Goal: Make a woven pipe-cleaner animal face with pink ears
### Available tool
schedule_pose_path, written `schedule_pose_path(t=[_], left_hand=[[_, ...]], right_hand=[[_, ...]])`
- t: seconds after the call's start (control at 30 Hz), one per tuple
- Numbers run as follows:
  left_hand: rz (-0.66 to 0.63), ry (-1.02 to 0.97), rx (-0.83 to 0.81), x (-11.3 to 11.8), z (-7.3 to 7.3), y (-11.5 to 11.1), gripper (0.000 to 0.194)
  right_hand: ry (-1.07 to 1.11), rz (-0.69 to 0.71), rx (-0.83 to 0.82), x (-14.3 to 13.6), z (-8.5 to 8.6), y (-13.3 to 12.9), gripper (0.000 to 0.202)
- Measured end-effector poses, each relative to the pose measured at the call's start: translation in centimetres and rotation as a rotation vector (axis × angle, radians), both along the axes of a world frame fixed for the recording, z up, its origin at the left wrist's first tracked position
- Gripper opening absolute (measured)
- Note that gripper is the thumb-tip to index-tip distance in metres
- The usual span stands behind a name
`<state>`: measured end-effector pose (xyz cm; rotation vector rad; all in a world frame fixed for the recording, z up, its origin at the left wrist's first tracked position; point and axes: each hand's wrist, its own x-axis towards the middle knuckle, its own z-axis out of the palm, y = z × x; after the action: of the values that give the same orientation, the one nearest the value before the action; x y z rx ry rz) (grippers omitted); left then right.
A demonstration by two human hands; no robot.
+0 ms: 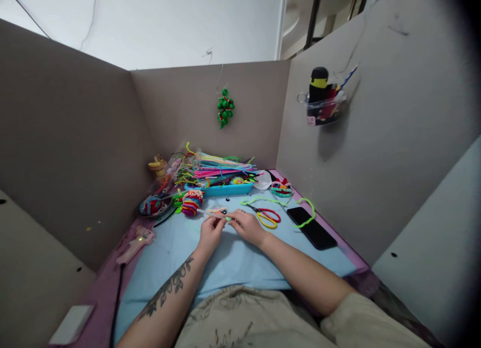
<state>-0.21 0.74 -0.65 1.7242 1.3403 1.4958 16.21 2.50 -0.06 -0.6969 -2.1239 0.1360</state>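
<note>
My left hand (211,232) is closed in a pinch at the middle of the blue cloth, on a thin whitish strip (205,213) that points to the left. Close beside it, my right hand (248,226) pinches a tiny light green piece (228,218), whose kind I cannot make out. The fingertips of both hands nearly meet. Just beyond them lies a small pale, multicoloured craft piece (218,209), partly hidden. A striped yarn-like bundle (192,203) stands to the left. Right of my hands rest scissors (267,217) with red and yellow handles.
A blue tray (221,190) heaped with pipe cleaners (225,168) sits at the back. A black phone (311,228) lies right, a bright green pipe cleaner (312,212) across it. A pink glue gun (136,243) is at left. Grey panels (210,102) enclose the table.
</note>
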Motion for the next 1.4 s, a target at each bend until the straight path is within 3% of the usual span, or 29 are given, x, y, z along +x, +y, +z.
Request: schedule_pose_path(t=[0.43, 0.6, 0.8, 0.97, 1.13, 1.4], left_hand=[[-0.064, -0.042, -0.039, 0.4, 0.2, 0.0, 0.018], [-0.035, 0.006, -0.004, 0.5, 0.3, -0.1, 0.017], [-0.049, 0.08, 0.099, 0.2, -0.5, 0.2, 0.018], [-0.076, 0.158, 0.148, -0.3, -0.9, 0.3, 0.029], [-0.092, 0.253, 0.161, -0.2, -0.7, 0.0, 0.021], [-0.038, 0.285, 0.172, 0.2, -0.4, -0.1, 0.01]], right_hand=[[0.04, -0.025, -0.107, -0.1, -0.2, 0.0, 0.014], [0.105, -0.019, 0.008, 0.0, 0.4, -0.3, 0.022], [-0.001, 0.033, 0.118, -1.4, 0.9, -1.6, 0.029], [-0.089, 0.043, 0.072, -1.9, 1.5, -1.6, 0.023], [-0.127, 0.091, 0.009, -1.6, 1.8, -1.2, 0.011], [0.089, 0.132, -0.05, -1.6, 1.3, -1.0, 0.009]])
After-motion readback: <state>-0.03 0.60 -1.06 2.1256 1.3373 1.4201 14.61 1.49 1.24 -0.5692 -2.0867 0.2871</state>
